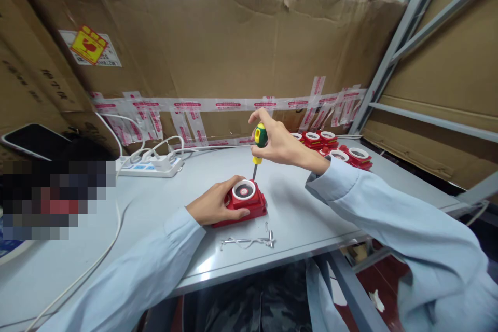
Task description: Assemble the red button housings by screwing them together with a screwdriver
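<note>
A red square device [252, 205] with a white ring on top sits on the grey table [303, 218]. My left hand [215, 203] grips its left side and holds it down. My right hand [277, 140] is closed round the green and yellow handle of a screwdriver [259, 144]. The screwdriver stands upright with its tip at the device's far right corner. Both arms wear light blue sleeves.
Several more red devices [334, 148] lie at the back right. Small metal parts and screws [252, 240] lie near the front edge. A white power strip [151, 166] with cables sits at the left, a phone [33, 141] beyond it. Cardboard walls [218, 46] and a metal rack [392, 52] surround the table.
</note>
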`<move>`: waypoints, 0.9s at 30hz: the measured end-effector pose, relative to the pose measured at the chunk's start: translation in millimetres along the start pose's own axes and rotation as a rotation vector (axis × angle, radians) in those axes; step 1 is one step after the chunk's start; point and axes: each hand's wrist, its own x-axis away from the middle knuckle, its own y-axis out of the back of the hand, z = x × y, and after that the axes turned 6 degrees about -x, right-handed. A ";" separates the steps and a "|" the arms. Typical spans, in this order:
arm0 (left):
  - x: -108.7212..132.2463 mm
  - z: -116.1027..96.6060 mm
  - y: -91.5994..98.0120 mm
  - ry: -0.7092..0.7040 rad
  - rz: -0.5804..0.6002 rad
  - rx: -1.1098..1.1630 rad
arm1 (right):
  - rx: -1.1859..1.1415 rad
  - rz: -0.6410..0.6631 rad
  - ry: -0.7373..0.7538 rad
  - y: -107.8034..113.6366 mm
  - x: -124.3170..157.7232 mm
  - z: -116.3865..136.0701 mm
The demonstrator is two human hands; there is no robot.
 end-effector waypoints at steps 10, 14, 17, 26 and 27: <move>-0.3 -0.2 -0.3 0.022 0.011 -0.021 | 0.270 -0.046 -0.064 -1.5 11.0 1.5; -0.5 0.9 -1.0 0.017 0.000 -0.030 | 0.162 0.378 -0.137 -18.8 18.9 -29.1; -0.5 0.8 -0.9 0.004 0.003 -0.027 | 0.111 0.491 -0.143 -26.3 23.5 -41.3; -0.5 -0.5 -0.3 0.009 0.007 -0.006 | 0.197 0.553 -0.139 -30.4 25.8 -35.4; -0.5 -0.5 -0.3 0.010 0.007 -0.005 | 0.234 0.553 -0.124 -30.5 26.1 -34.1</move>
